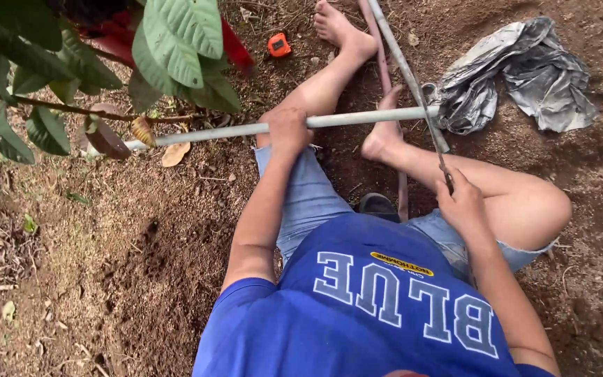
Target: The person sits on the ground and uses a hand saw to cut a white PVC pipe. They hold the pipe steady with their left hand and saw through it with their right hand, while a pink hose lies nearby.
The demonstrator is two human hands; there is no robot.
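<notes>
Two hands work mid-frame: left hand [289,129] wraps tight around the long grey plastic pipe [357,119] to steady it; right hand [463,202] grips the thin metal hacksaw [413,84] crossing it.

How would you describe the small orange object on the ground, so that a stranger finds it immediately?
Start at the large green leaves in the upper left, then move right toward the person's outstretched bare foot. Between them, on the brown soil, lies the small orange object, which looks like a tape measure. It is the only bright orange, boxy thing among dull earth and dry leaves.
</notes>
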